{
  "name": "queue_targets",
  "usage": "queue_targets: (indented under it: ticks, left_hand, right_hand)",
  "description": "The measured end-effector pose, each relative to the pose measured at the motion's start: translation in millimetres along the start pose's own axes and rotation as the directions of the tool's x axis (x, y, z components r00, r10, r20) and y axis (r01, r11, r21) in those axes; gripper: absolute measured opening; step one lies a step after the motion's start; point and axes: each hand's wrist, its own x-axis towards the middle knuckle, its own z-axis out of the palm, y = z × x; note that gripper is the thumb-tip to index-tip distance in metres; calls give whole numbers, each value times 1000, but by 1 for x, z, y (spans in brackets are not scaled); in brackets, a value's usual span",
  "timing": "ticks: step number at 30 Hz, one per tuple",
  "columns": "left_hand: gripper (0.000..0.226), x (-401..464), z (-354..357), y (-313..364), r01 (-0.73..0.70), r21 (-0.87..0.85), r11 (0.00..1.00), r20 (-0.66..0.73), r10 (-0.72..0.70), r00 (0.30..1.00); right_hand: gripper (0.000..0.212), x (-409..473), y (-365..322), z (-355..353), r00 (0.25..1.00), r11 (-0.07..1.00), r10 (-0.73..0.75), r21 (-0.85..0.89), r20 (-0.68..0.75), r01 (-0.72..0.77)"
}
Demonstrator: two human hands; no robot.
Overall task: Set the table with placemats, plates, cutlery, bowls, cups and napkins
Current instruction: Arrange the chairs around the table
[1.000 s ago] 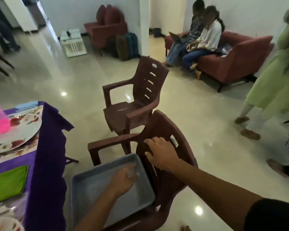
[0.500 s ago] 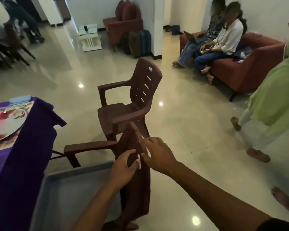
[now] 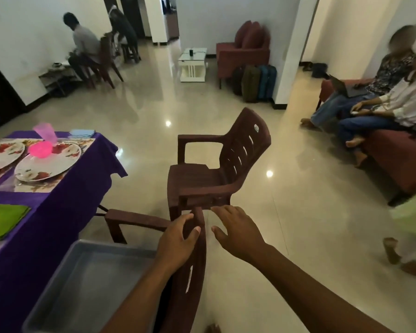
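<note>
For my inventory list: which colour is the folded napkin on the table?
The napkin is green, lying on the purple tablecloth; the head view shows it.

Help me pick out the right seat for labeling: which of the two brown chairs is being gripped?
The near chair, holding the grey tray: the left hand grips its backrest. The far chair stands untouched.

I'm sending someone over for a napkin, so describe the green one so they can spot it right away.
Find the table under the purple cloth. Below the two flowered plates, near the cloth's right edge, lies the green napkin. It is flat, folded and bright green; the other napkin is pale blue, at the far corner.
</note>
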Motion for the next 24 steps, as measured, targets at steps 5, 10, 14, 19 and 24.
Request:
queue_targets:
  ticks: [5, 10, 14, 19, 24]
  left_hand:
    - [47, 50, 10, 7, -22, -69, 997, -69, 18, 997]
    - [47, 100, 16, 19, -25, -113, 993, -94, 14, 995]
    - [48, 152, 7, 34, -33, -85, 996, -92, 25, 995]
    - [48, 230, 12, 37, -24, -34, 999, -1, 24, 1000]
    - [46, 264, 38, 20, 81, 16, 997, 116, -83, 990]
  right_hand:
    - [51, 56, 24, -16, 997, 996, -78, -34, 15, 78]
    - [48, 113, 49, -34, 996, 995, -69, -73, 52, 73]
    - [53, 181, 61, -52, 996, 991, -29, -130, 86, 41]
    - [56, 277, 93, -58, 992, 980, -14, -196, 126, 38]
    - [55, 347, 142, -62, 982, 943, 38, -330, 183, 25]
